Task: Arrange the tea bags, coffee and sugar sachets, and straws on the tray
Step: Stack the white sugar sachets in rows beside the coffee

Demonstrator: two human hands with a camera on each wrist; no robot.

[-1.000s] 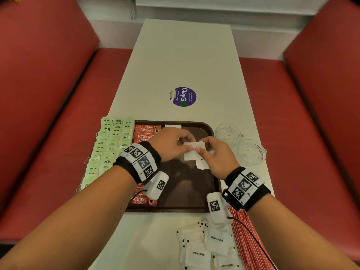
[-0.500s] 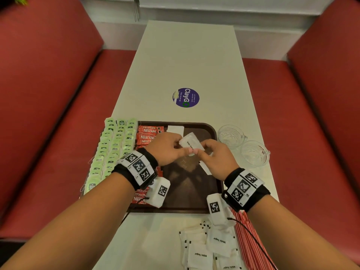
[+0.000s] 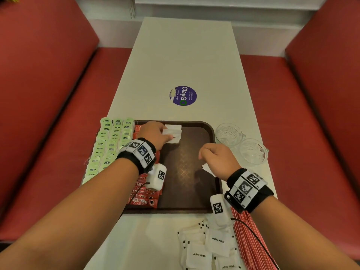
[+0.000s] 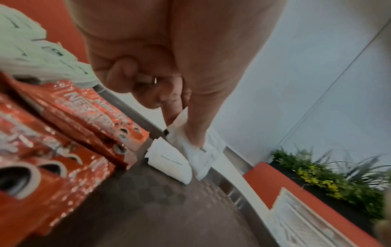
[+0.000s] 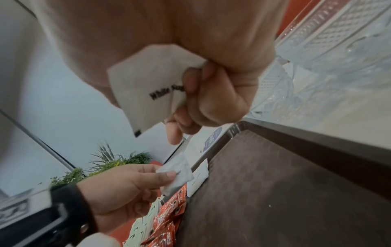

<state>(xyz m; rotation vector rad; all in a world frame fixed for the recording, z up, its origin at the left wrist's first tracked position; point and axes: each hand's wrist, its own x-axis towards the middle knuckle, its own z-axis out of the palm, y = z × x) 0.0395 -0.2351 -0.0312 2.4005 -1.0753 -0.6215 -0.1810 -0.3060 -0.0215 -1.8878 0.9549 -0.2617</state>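
Your hands have parted: your left hand (image 3: 155, 136) has carried one sugar sachet (image 3: 171, 135) to the tray's (image 3: 211, 131) far edge, pinching it over another sachet there. Your right hand (image 3: 217, 161) grips a second sachet (image 5: 148, 86) above the tray's right side.

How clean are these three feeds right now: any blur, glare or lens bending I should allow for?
Head view: sharp, though the wide lens bows the table edges, and a soft glare patch sits on the tray. Left wrist view: motion-smeared, coffee sachets blurred close up, left hand fills the top. Right wrist view: the "White Sugar" sachet is readable in the right hand; the background is soft.
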